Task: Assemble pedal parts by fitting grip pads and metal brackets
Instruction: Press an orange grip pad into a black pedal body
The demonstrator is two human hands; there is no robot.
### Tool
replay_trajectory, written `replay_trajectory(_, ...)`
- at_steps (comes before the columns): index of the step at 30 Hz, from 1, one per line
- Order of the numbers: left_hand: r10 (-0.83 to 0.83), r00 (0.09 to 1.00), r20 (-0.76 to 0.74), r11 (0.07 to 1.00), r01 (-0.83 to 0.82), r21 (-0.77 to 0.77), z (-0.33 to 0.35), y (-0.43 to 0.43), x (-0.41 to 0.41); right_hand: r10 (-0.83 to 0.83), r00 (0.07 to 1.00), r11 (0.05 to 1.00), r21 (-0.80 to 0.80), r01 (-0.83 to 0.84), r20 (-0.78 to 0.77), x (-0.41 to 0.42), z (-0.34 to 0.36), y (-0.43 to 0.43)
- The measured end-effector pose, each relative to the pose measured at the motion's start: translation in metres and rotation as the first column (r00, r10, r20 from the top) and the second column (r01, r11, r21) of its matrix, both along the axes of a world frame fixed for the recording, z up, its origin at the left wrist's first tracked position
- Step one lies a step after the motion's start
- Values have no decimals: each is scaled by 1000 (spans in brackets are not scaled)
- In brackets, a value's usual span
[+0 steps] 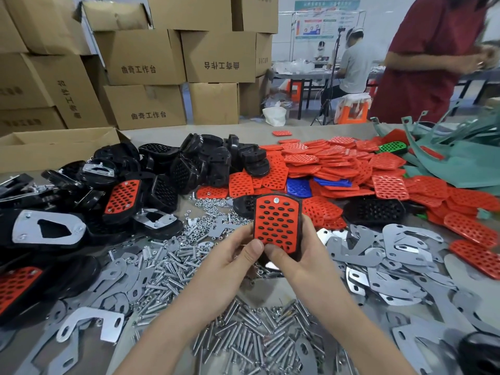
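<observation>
A black pedal [276, 221] with a red perforated grip pad fitted on its face is held upright above the table, a bolt head showing near its top edge. My left hand [238, 255] grips its lower left side, thumb pressed on the pad's bottom edge. My right hand [295, 253] grips the lower right side, its thumb beside the left one. Loose red grip pads [338, 163] are heaped behind. Grey metal brackets [392, 255] lie to the right.
Black pedal bodies [189, 163] and assembled pedals [121, 197] are piled at left. Bolts [167, 266] and nuts [213, 209] cover the table near me. Cardboard boxes [146, 58] stack behind. A person in red [427, 63] stands at far right beside green parts [460, 158].
</observation>
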State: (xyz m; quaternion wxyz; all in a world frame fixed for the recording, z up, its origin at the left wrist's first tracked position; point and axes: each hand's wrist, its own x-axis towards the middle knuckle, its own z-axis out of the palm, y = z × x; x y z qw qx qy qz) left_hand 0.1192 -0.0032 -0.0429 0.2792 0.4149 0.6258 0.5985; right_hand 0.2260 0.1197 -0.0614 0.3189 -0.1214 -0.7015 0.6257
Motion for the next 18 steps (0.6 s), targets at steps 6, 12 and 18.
replay_trajectory(6, 46, 998, -34, 999, -45, 10, -8, 1, -1, -37, 998, 996, 88, 32, 57, -2, -3, -8)
replay_trajectory(12, 117, 992, -36, 993, -117, 6, -9, 6, -4, -1, 999, 1000, 27, 0, 33, -6, 1, -7)
replay_trajectory(18, 158, 965, -211, 985, -170, -38, -7, 8, -1, 38, 999, 999, -25, -38, 23, -2, 0, -1)
